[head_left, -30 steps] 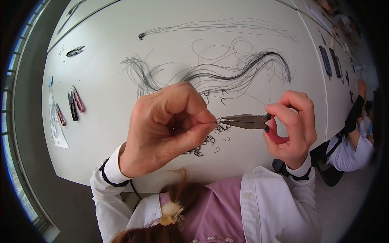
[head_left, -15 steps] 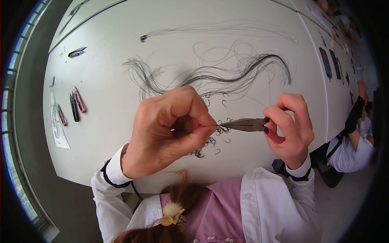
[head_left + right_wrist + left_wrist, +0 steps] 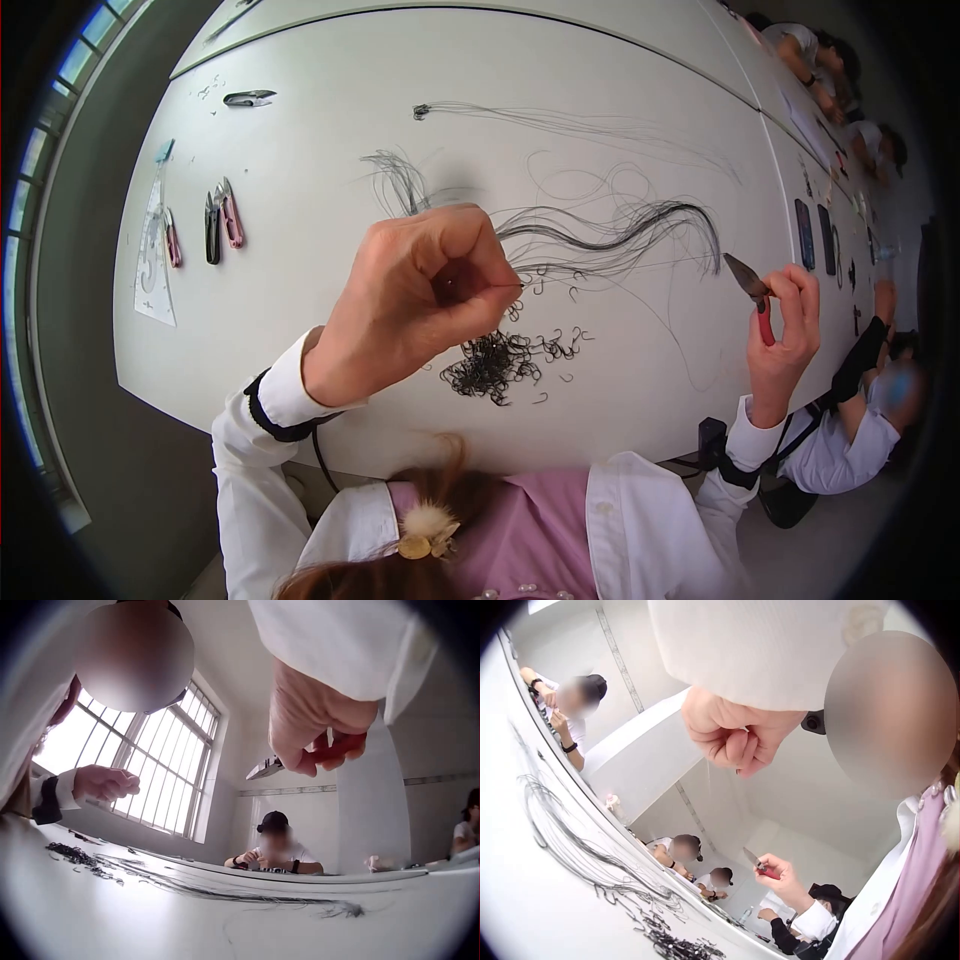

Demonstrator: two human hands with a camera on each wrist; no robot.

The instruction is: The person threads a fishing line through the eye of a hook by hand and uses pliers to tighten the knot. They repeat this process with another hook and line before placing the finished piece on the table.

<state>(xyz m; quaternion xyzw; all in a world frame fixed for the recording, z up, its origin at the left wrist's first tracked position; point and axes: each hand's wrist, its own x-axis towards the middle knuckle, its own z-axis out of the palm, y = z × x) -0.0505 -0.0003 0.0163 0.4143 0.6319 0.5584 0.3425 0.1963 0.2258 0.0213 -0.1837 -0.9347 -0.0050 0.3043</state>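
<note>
My left hand (image 3: 425, 295) is raised over the table, thumb and forefinger pinched together on a tiny dark piece, apparently a fishing hook (image 3: 520, 287); most of it is hidden by the fingertips. Out to the right, my right hand (image 3: 785, 335) grips red-handled pliers (image 3: 745, 280), their dark nose pointing up and left, well apart from the left hand. A heap of black fishing hooks (image 3: 492, 366) lies on the table (image 3: 620, 420) below the left hand. Behind that hand stretches a wavy bundle of dark fishing line (image 3: 610, 240), partly covered by it.
Several thread snips (image 3: 230, 215) lie at the left beside a clear set square (image 3: 155, 270), with another pair of snips (image 3: 250, 98) farther back. A thinner bunch of lines (image 3: 520, 118) with hooks at one end stretches across the back. Phones (image 3: 804, 236) and seated people are at the right.
The pliers in my right hand have moved away to the right from the left fingertips and turned nose-up. My left hand keeps its pinch. The head view has shifted, showing more of the hook heap.
</note>
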